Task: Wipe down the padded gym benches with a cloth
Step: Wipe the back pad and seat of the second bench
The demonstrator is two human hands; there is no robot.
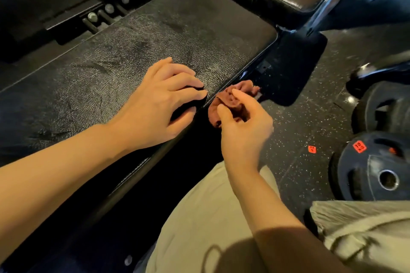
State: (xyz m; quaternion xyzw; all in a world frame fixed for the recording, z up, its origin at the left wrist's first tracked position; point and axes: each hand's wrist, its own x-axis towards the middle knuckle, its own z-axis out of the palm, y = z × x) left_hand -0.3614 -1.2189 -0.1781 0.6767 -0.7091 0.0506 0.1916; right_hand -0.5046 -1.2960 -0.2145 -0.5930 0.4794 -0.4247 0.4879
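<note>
Beside bench pad [137,35], weight plates [375,168], right hand [241,131] gripping cloth [233,99]

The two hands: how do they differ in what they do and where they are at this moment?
The left hand lies on the padded bench, fingers spread and holding nothing; the right hand pinches a bunched reddish-brown cloth.
The left hand is over the pad near its edge; the right hand is off the pad, beside that edge and above the floor.
Both are bare.
</note>
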